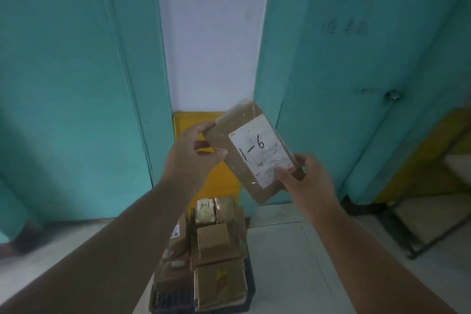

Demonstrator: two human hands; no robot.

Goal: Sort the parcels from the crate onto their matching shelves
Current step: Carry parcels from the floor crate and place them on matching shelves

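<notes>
Pale floor [280,262], teal walls [63,84], yellow panel [188,120] low ahead. Dark crate [251,288] on floor, packed with brown parcels. Held above it: flat brown parcel [251,150], taped, white label marked "1-6". Left hand [192,158] and right hand [305,178] pinch opposite edges.

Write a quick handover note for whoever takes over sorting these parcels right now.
Left hand grips the upper left corner of a flat brown cardboard parcel with a white label marked 1-6.
Right hand pinches its lower right edge.
The dark plastic crate on the floor below holds several more brown cardboard parcels.
Done: one parcel lifted, label readable.
Left: shelve it at 1-6, then sort the rest.
</notes>
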